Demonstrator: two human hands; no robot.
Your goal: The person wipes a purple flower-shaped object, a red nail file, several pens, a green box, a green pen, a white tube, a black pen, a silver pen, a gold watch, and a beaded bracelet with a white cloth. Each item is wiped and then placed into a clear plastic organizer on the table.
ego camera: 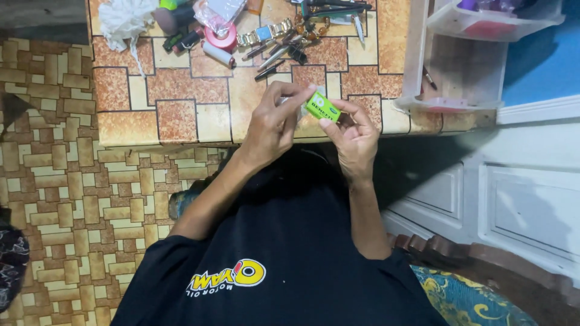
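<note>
A small bright green packet is held up between both hands just over the front edge of the low table. My left hand pinches its upper left corner with thumb and fingers. The fingertips of my right hand grip its lower right side. The packet tilts slightly. Both forearms reach forward from my black shirt.
At the table's back lie a metal wristwatch, a pink tape roll, a white cloth, pens and small tools. A white plastic drawer unit stands at right. Patterned tile floor lies at left, a white cabinet at right.
</note>
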